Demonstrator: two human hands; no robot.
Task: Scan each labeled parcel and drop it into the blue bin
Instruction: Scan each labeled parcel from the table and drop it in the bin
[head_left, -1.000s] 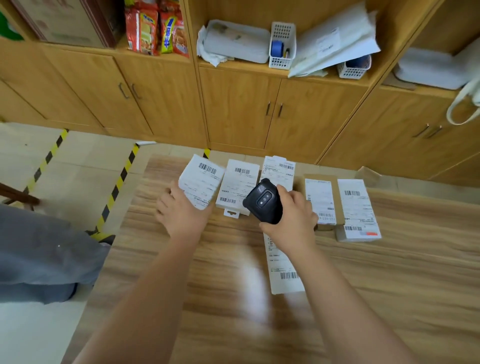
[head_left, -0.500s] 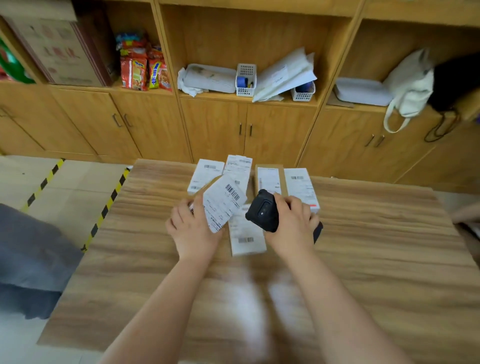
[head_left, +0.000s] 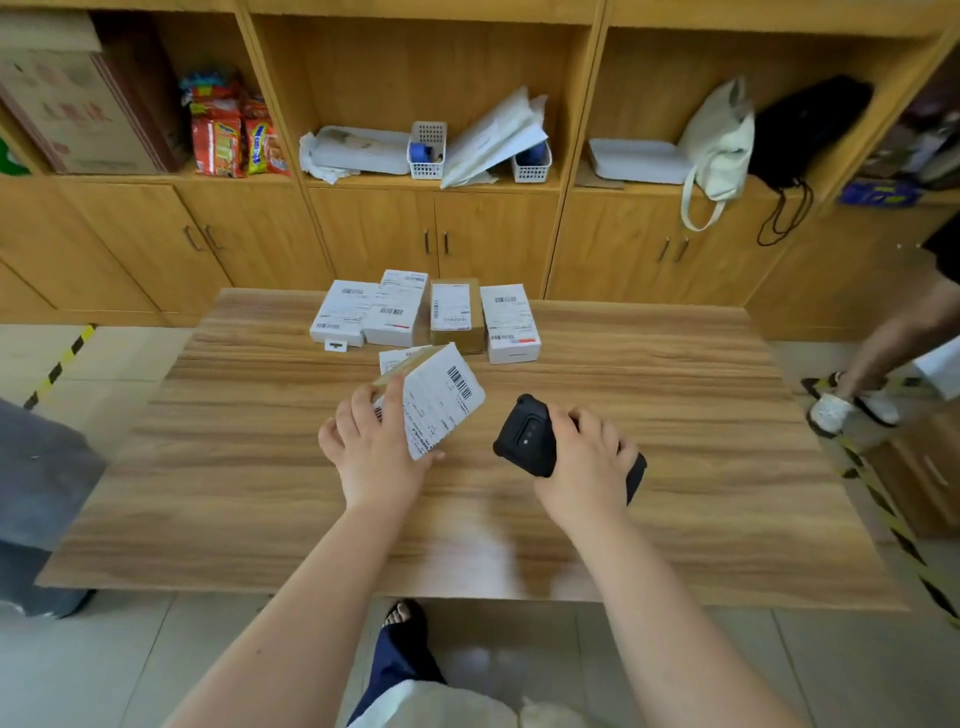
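Our left hand (head_left: 374, 452) grips a labelled parcel (head_left: 439, 402) above the wooden table (head_left: 675, 467). The fingers (head_left: 358, 413) curl round its near left end, and one finger lies across the white label. The parcel is tilted, and its barcode sits at the far end, beyond the fingertips and turned up towards us. A strip of brown card shows along its upper left edge.

Our right hand (head_left: 587, 467) is clasped round a black scanner (head_left: 524, 434). Its head sticks out to the left of the knuckles and points towards the held parcel. Its tail shows past the other side of the hand. Scanner and parcel are near each other but apart.

Just beyond the left fingertips a flat parcel (head_left: 396, 358) lies on the table, mostly hidden behind the held one. Farther out from both hands, four more stand in a row at the table's far edge. They are a white box (head_left: 340, 312), a second white box (head_left: 397, 306) overlapping it, a brown carton (head_left: 457, 317), and a third white box (head_left: 509, 325) close on the right. All four show labels face up.

Well to the left of our left hand, a grey-blue shape (head_left: 36, 499) sits by the table on the floor. We cannot tell whether it is the bin. Well to the right of the scanner hand, another person's leg and white shoe (head_left: 831, 410) stand on the striped floor tape. Behind the table runs a wooden cabinet (head_left: 493, 239). Its shelf holds snack packets (head_left: 234, 140), white baskets (head_left: 427, 153) and a pale tote bag (head_left: 719, 140).
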